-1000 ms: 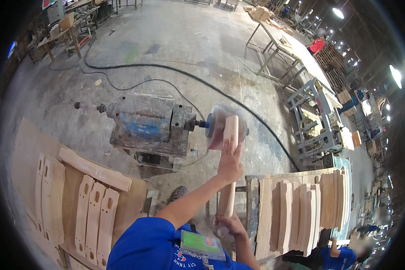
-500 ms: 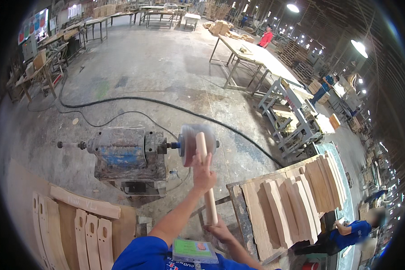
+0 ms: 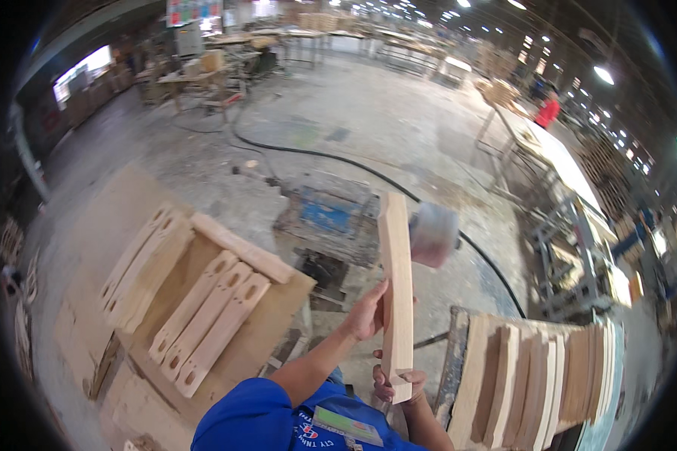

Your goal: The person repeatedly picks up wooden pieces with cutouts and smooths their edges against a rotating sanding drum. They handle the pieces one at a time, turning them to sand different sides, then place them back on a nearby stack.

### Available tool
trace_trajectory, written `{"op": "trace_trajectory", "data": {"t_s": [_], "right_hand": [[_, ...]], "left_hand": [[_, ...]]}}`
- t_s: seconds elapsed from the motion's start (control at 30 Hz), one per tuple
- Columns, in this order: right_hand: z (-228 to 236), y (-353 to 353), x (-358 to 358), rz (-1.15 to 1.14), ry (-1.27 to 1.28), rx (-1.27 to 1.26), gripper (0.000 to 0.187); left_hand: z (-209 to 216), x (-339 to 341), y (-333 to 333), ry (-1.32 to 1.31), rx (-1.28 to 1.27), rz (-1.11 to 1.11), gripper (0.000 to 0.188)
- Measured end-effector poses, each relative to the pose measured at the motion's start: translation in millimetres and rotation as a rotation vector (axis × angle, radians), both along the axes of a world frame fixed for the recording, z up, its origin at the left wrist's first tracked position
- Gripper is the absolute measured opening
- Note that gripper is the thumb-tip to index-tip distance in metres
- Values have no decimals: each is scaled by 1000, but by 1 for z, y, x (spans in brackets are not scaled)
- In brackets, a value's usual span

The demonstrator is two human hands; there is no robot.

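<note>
Both my hands hold a pale wooden furniture slat (image 3: 397, 293), upright in the picture with a broad face showing. My left hand (image 3: 367, 312) grips its left edge near the middle, some fingers hidden behind it. At the lower end, my right hand (image 3: 399, 385) is closed round the wood. Just beyond and to the right of the slat's upper part is a blurred sanding drum (image 3: 435, 234); the slat overlaps its left side, and a gap or contact is hard to judge. The drum's worn motor housing (image 3: 327, 214), with blue patches, stands behind to the left.
On the left, a board table (image 3: 278, 331) bears several slats with oval slots (image 3: 210, 316). A rack on the right carries several curved wooden pieces (image 3: 534, 376). A black hose (image 3: 316, 154) crosses the floor. A person in red (image 3: 547, 110) stands at the far right.
My view has swung left, bringing more of the left table into sight. The slat has turned from its narrow edge to a broad face and has shifted off the drum's front to its left side.
</note>
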State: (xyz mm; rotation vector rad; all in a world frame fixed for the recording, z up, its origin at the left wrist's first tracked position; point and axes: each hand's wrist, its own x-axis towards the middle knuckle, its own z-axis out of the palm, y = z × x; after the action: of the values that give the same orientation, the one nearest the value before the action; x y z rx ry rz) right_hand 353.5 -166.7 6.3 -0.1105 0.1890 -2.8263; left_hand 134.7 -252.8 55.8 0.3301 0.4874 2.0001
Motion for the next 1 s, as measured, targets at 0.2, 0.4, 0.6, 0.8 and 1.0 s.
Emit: {"op": "trace_trajectory", "data": {"t_s": [0.2,0.4,0.6,0.8,1.0], "right_hand": [[-5,-41,-56,227,-1,355,88],[-17,-53,-74,289,-208,946,63],[-54,-48,-63,165,-579,1213,51],[-64,-60,-78,126,-662,1327,49],[-81,-74,-102,282,-396,1748,55]], "left_hand": [[25,-15,-77,121,-87,313,66],[56,-69,-219,788,-973,925,74],[14,-114,-413,1433,-1749,1184,72],[19,-153,-552,1482,-2164,1017,74],[17,-208,-589,1337,-2276,791,77]]}}
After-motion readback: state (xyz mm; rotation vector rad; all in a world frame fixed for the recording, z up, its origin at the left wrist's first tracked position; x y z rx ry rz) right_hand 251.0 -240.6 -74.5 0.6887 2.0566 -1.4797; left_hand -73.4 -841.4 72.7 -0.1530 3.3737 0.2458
